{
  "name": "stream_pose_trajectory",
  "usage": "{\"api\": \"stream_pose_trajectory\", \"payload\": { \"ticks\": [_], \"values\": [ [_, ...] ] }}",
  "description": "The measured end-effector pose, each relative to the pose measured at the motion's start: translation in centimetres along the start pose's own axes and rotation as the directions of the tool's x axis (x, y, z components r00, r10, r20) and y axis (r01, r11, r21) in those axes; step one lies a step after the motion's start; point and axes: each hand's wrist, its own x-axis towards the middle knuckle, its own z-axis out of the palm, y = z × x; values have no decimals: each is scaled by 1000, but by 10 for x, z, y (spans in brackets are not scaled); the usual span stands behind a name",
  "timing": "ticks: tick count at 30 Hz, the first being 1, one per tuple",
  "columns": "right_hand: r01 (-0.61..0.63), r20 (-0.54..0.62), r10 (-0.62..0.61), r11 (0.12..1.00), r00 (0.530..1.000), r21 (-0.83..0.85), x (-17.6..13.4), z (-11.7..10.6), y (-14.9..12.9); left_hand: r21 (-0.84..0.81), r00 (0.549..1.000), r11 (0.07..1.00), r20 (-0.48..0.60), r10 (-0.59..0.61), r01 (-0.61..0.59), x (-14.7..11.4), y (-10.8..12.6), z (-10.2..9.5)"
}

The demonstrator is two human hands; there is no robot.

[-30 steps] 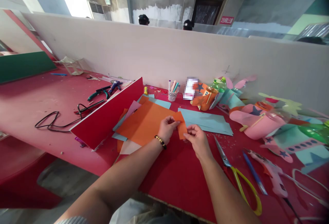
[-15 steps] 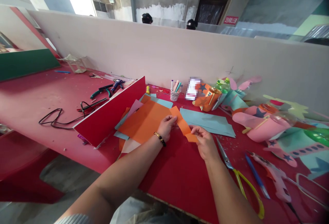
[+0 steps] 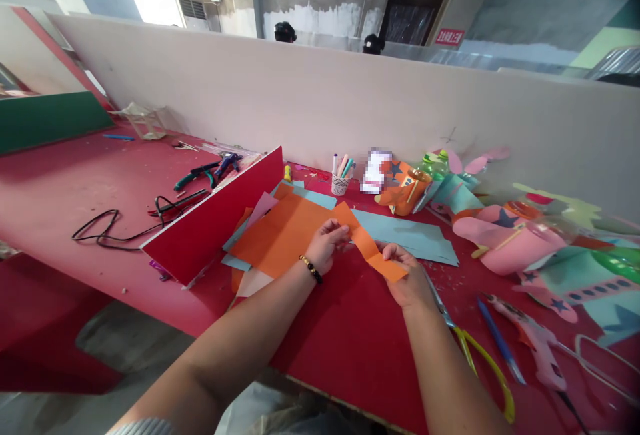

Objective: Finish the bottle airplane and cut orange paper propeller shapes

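Between my two hands stretches an orange paper strip, bent with a crease near its right part. My left hand pinches its upper left portion between thumb and fingers. The lower right end is gripped by my right hand. Under and left of my left hand lies a large orange paper sheet on a loose pile of coloured paper. Light blue paper sheets lie behind my right hand. Yellow-handled scissors rest beside my right forearm, which hides part of them.
A blue pen and a pink glue gun lie at right. Behind them stand paper-and-bottle crafts. A marker cup stands near the white partition. A red divider board separates pliers and a black cable.
The strip shows more of its length, and its right end now extends across my right hand's fingers. My right hand has shifted slightly to the right; my left hand barely moved.
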Motion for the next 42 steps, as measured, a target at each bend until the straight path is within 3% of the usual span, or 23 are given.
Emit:
{"api": "stream_pose_trajectory", "payload": {
  "ticks": [8,10,17,21,27,34,42],
  "values": [
    [17,-75,-18,1000,997,-19,1,-4,3,72,972,988,183,-148,136,-5,4,3],
    [18,-58,-20,999,998,-31,1,-3,2,85,975,987,163,-152,139,-5,2,3],
    [-12,-18,11,998,1000,-63,-2,0,0,169,994,985,111,3,-22,3,-10,-3],
    [-26,-33,23,996,999,-87,-3,0,1,202,996,976,44,71,-79,4,-10,-4],
    [9,-40,-15,988,999,-156,-2,4,2,252,992,959,35,124,-129,1,-7,0],
    [-63,-117,36,970,992,-234,0,4,5,231,992,964,34,125,-130,-1,-6,3],
    [-75,-223,1,944,975,-320,3,1,10,206,995,974,50,86,-94,-3,-8,5]
  ]
}}
